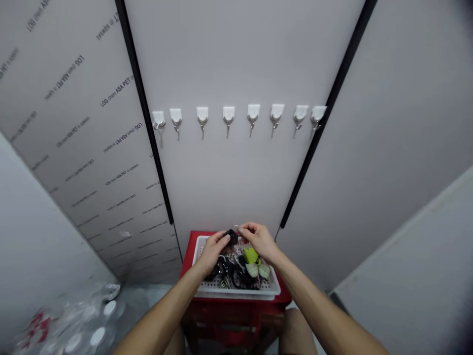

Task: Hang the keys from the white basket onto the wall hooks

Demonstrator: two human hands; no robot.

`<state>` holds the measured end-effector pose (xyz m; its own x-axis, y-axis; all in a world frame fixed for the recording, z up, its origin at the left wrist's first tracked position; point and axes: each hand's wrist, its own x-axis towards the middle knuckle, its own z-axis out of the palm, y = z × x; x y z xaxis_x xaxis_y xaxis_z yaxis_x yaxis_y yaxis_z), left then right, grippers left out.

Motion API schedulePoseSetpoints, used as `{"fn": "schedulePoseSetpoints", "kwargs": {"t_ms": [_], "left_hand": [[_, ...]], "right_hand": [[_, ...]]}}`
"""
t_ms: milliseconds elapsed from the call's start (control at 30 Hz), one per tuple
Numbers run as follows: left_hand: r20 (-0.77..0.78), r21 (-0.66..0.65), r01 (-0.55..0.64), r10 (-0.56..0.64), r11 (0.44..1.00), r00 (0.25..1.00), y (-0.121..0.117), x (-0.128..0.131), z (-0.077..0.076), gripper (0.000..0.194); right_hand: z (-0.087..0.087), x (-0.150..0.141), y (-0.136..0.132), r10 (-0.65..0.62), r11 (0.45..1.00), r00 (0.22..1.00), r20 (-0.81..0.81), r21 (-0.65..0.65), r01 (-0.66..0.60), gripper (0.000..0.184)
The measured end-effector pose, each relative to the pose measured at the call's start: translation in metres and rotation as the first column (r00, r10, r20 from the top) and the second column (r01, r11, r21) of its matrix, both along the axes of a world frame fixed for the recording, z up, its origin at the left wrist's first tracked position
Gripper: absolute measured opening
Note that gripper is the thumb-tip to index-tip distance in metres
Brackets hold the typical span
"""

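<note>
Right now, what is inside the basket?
Inside the basket: black items, a yellow-green item and pale green pieces. The left hand and right hand hide parts; what lies beneath these cannot be seen.

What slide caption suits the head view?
Over a white basket, the left hand holds a black item, the right hand close beside it; eight hooks above.

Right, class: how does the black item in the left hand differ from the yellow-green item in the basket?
Colour: the black item is dark, while the yellow-green item is bright. Place: the black item is held in the left hand; the yellow-green item lies in the basket among other things, held by neither hand. Both are much smaller than the basket.
</note>
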<state>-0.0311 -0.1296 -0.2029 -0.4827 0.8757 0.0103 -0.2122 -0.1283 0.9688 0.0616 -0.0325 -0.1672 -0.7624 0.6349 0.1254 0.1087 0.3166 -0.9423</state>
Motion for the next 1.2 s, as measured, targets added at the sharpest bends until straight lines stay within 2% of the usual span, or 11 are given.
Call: {"fn": "schedulePoseSetpoints", "kwargs": {"t_ms": [200,333,400,467,667,733,800,900,1000,1100,1200], "left_hand": [[-0.277,0.044,-0.098,0.107,0.994,0.955,0.019,0.002,0.031,0.019],[-0.412,0.12,0.026,0.026,0.992,0.911,0.03,0.016,0.051,0.027],[-0.399,0.153,0.099,-0.03,0.983,0.916,0.036,0.025,0.058,0.03],[-0.347,0.184,0.109,-0.039,0.977,0.937,0.044,0.033,0.063,0.027],[-0.23,0.264,-0.048,0.111,0.963,0.967,0.073,0.048,0.084,0.02],[-0.241,0.312,-0.073,0.153,0.947,0.958,0.084,0.052,0.098,0.018],[-0.304,0.362,-0.04,0.159,0.931,0.939,0.094,0.056,0.115,0.016],[-0.45,0.4,0.004,0.192,0.917,0.872,0.112,0.061,0.143,0.012],[-0.546,0.376,-0.05,0.265,0.925,0.795,0.131,0.063,0.171,0.011],[-0.592,0.363,-0.13,0.336,0.923,0.732,0.147,0.066,0.193,0.011],[-0.609,0.368,-0.204,0.401,0.907,0.684,0.158,0.07,0.211,0.011]], "right_hand": [[0.029,0.019,0.016,-0.016,0.987,0.999,-0.049,0.156,0.024,0.02],[0.042,0.03,0.024,-0.06,0.969,0.997,-0.058,0.237,0.072,0.021],[0.048,0.034,0.026,-0.068,0.972,0.994,-0.083,0.221,0.085,0.02],[0.054,0.037,0.029,-0.077,0.976,0.991,-0.114,0.196,0.098,0.018],[0.079,0.046,0.045,-0.192,0.964,0.958,-0.213,0.142,0.225,0.019],[0.091,0.049,0.055,-0.227,0.953,0.933,-0.28,0.135,0.272,0.019],[0.106,0.05,0.066,-0.256,0.943,0.896,-0.363,0.11,0.314,0.02],[0.13,0.053,0.082,-0.308,0.923,0.828,-0.468,0.064,0.379,0.021],[0.154,0.054,0.095,-0.358,0.889,0.756,-0.548,0.047,0.456,0.021],[0.174,0.055,0.108,-0.388,0.833,0.704,-0.596,0.1,0.544,0.018],[0.187,0.053,0.121,-0.403,0.752,0.673,-0.62,0.195,0.63,0.017]]}}
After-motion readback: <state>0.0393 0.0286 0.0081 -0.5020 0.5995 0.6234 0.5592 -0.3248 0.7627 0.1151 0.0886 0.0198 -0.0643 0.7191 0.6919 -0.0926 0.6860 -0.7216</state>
